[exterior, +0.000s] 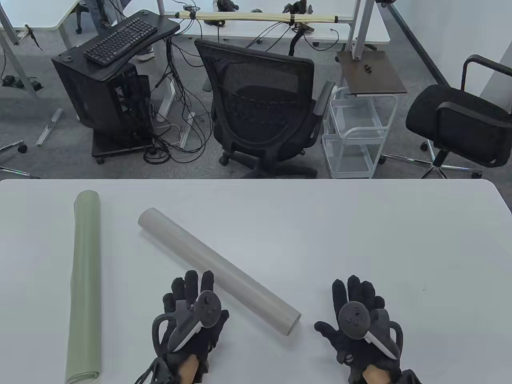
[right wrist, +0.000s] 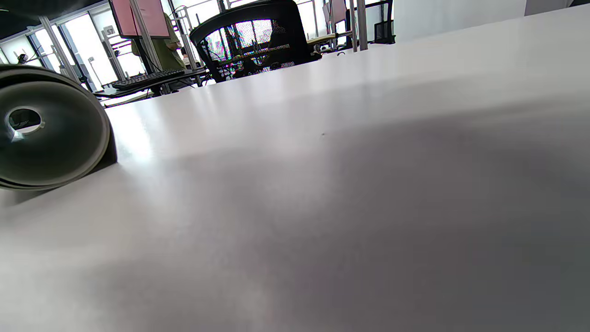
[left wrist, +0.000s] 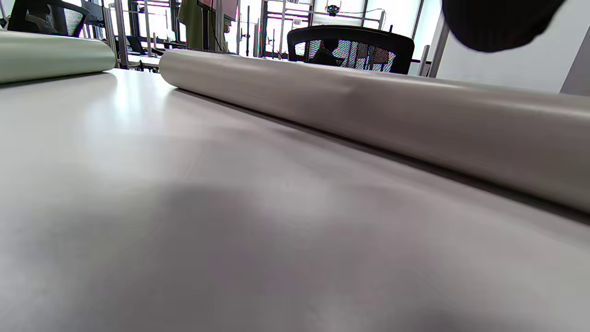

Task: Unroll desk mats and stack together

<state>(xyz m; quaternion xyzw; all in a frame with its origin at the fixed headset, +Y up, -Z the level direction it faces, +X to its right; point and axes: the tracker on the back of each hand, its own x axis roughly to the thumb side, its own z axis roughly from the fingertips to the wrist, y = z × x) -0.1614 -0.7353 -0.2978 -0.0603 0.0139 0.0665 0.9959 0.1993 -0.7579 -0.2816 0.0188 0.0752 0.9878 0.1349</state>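
Two rolled desk mats lie on your white tabletop [exterior: 360,232], both still fully rolled. Your green mat [exterior: 85,286] sits at the left of the frame, running nearly straight from the far edge area down toward the bottom edge. Your grey mat [exterior: 218,270] lies on a diagonal, its far end at centre-left and its near end lower centre. The two rolls are apart, closest at their far ends.

Your left hand [exterior: 192,324] rests palm down at the lower centre-left, fingers spread, holding nothing. Its fingertips [exterior: 208,278] reach up just beside the grey mat's lower side; whether they touch it you cannot tell from above. In the left wrist view that roll [left wrist: 368,110] crosses the frame close by, with the green mat's end [left wrist: 50,55] at the upper left. Your right hand [exterior: 360,324] lies palm down at the lower right, fingers spread and empty, with bare tabletop between its thumb and the grey mat's near open end. The right wrist view shows that open end [right wrist: 46,133] at the left edge, with its spiral of layers around a small hollow core.

Open room lies across the whole right half of the tabletop and along its far edge. Beyond that edge stand a black mesh chair [exterior: 264,108], a white wire cart [exterior: 356,136] whose shelves look empty, and a black stand carrying a keyboard [exterior: 120,40].
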